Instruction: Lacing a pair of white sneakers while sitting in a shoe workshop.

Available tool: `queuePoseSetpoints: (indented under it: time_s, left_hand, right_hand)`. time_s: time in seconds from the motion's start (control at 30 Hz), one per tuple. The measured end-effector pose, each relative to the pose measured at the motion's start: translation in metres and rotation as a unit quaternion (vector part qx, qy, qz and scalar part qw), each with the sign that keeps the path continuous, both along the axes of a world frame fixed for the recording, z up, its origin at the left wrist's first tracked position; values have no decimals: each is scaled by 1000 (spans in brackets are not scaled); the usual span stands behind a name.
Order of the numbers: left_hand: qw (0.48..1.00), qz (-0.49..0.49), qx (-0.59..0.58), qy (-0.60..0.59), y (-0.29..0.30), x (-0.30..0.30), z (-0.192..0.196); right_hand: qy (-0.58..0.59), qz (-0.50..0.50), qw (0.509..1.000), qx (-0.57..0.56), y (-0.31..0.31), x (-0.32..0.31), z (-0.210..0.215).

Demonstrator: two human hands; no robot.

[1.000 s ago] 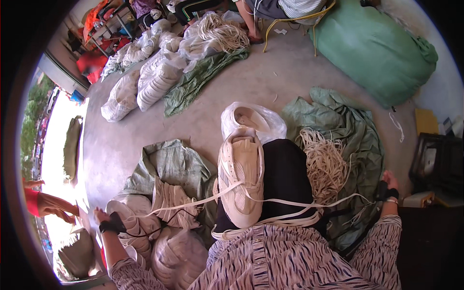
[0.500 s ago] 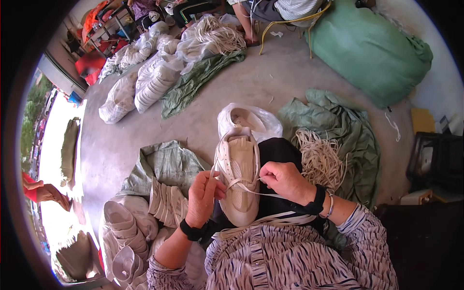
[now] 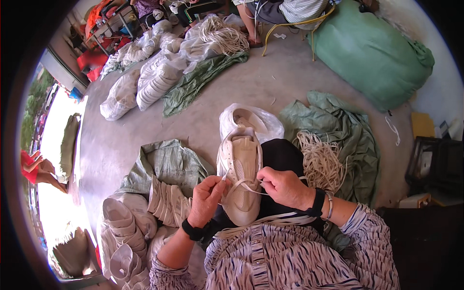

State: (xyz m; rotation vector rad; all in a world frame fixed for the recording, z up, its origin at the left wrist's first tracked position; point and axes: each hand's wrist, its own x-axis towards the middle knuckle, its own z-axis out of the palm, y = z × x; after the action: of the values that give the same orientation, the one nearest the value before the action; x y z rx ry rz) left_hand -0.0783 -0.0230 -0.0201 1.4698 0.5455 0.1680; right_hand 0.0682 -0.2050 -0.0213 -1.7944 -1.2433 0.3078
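The pale shoe (image 3: 245,162) sits on the dark lap (image 3: 282,155), its lace (image 3: 243,182) crossed near the toe; the higher holes look bare, so most seems left. The left hand (image 3: 208,197) and right hand (image 3: 288,188) each pinch the lace. Stacked shoes (image 3: 124,224) crowd the left, loose laces (image 3: 320,160) the right; grey floor (image 3: 200,118) opens ahead.

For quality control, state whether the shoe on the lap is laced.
Shoe partly laced: lace crosses near the toe; upper eyelets look bare.
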Motion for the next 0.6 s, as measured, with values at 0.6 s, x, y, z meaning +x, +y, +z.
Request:
queuePoseSetpoints:
  time_s: [0.6]
  left_hand:
    - [994, -50, 94, -11, 3, 3, -7]
  right_hand:
    - [285, 61, 951, -99, 10, 19, 3]
